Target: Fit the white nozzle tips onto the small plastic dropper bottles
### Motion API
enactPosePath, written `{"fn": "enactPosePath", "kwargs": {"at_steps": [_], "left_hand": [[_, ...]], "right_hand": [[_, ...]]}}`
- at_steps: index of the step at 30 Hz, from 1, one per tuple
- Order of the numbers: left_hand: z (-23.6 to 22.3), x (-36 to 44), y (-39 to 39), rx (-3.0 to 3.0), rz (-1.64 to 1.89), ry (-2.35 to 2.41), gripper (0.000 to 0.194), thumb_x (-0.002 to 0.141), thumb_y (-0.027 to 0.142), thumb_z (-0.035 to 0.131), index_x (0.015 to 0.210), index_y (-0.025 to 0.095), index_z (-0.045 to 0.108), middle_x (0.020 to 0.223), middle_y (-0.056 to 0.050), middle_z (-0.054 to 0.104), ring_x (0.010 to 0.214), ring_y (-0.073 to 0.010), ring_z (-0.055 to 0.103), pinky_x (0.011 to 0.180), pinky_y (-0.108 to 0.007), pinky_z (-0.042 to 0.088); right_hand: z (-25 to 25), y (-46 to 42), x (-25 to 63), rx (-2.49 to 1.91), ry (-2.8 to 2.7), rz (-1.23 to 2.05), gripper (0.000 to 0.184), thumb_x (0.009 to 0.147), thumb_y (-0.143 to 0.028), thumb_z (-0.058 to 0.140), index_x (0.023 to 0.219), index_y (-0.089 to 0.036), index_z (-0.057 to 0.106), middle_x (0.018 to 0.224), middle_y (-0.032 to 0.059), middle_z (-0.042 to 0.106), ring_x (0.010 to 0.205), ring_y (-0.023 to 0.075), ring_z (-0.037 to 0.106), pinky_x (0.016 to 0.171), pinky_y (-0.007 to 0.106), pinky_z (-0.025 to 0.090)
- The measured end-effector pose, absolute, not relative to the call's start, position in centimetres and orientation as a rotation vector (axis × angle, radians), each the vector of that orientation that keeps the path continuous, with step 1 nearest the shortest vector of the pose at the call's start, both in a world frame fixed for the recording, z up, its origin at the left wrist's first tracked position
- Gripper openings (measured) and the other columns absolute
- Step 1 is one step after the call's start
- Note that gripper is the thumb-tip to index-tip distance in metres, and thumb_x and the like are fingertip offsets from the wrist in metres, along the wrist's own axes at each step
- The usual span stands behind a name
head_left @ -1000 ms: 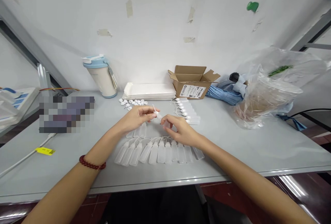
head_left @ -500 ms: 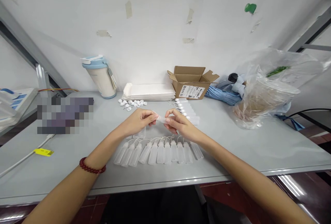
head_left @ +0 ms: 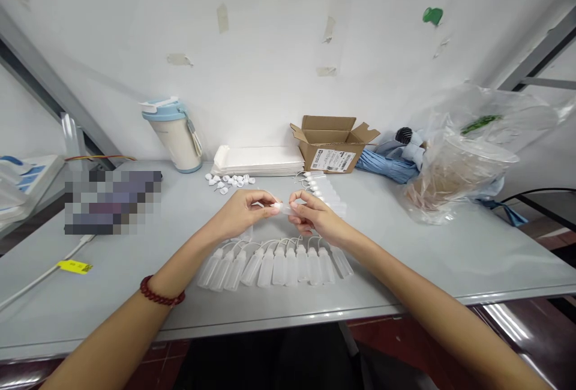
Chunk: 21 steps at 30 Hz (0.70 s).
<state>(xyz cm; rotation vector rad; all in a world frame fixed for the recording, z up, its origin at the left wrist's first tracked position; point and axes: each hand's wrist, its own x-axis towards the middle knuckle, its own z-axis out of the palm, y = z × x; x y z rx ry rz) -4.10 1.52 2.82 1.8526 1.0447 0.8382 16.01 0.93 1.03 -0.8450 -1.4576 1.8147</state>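
Observation:
My left hand [head_left: 243, 213] and my right hand [head_left: 315, 217] meet above the table, fingers pinched on a small clear dropper bottle [head_left: 283, 208] held sideways between them. The left fingers hold its capped tip, the right fingers its body. Below the hands a row of several similar bottles [head_left: 274, 265] lies side by side on the grey table [head_left: 135, 294]. Small white caps [head_left: 228, 180] are scattered farther back, and more bottles [head_left: 326, 191] lie behind my right hand.
A blue-lidded jug [head_left: 173, 134] stands at the back left beside a stack of white sheets [head_left: 258, 159]. An open cardboard box [head_left: 332, 143], a blue cloth [head_left: 387, 162] and clear plastic bags [head_left: 463, 168] sit at the back right. A cable with a yellow tag [head_left: 74, 266] runs along the left.
My hands have come together: a second ago they were apart with the left holding a tip piece, now both pinch the same bottle, held slightly higher.

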Motion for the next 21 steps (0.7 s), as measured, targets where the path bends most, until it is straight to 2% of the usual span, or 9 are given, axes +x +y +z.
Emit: {"fn": "enactPosePath", "kwargs": {"at_steps": [3, 7, 11, 18, 21], "left_hand": [[2.66, -4.04, 1.55, 1.841, 0.803, 1.041, 0.028, 0.079, 0.044, 0.057, 0.082, 0.018, 0.067, 0.088, -0.004, 0.069, 0.079, -0.0179, 0.061, 0.073, -0.029, 0.049], [2.48, -3.89, 1.53, 1.793, 0.726, 1.085, 0.041, 0.083, 0.051, 0.049, 0.071, 0.015, 0.063, 0.072, -0.004, 0.065, 0.059, -0.0137, 0.057, 0.06, -0.027, 0.049], [2.8, -3.85, 1.29, 1.842, 0.735, 1.064, 0.035, 0.081, 0.048, 0.052, 0.075, 0.016, 0.065, 0.074, -0.004, 0.065, 0.061, -0.0139, 0.056, 0.06, -0.027, 0.048], [3.32, -3.73, 0.89, 1.89, 0.804, 1.044, 0.025, 0.079, 0.041, 0.057, 0.078, 0.017, 0.067, 0.077, -0.003, 0.064, 0.07, -0.016, 0.057, 0.07, -0.028, 0.048], [3.22, -3.68, 0.99, 1.862, 0.818, 1.049, 0.027, 0.079, 0.042, 0.056, 0.079, 0.017, 0.065, 0.076, -0.003, 0.063, 0.068, -0.0161, 0.057, 0.069, -0.029, 0.048]], "right_hand": [[1.17, 0.86, 16.06, -0.848, -1.453, 1.819, 0.023, 0.085, -0.041, 0.053, 0.088, -0.024, 0.038, 0.06, -0.0081, 0.039, 0.046, 0.0055, 0.025, 0.046, 0.019, 0.021], [1.25, 0.84, 16.05, -0.844, -1.456, 1.821, 0.022, 0.086, -0.041, 0.052, 0.087, -0.024, 0.038, 0.059, -0.0083, 0.037, 0.045, 0.0054, 0.025, 0.045, 0.018, 0.021], [1.18, 0.87, 16.07, -0.856, -1.445, 1.829, 0.023, 0.085, -0.042, 0.053, 0.086, -0.024, 0.038, 0.059, -0.0088, 0.036, 0.043, 0.0048, 0.025, 0.044, 0.018, 0.022], [1.27, 0.8, 16.13, -0.864, -1.396, 1.874, 0.027, 0.085, -0.045, 0.054, 0.085, -0.024, 0.036, 0.057, -0.0099, 0.033, 0.041, 0.0038, 0.021, 0.041, 0.017, 0.02], [1.01, 0.86, 16.0, -0.875, -1.48, 1.761, 0.028, 0.085, -0.048, 0.051, 0.088, -0.024, 0.036, 0.059, -0.0088, 0.036, 0.043, 0.0055, 0.028, 0.042, 0.018, 0.025]]}}
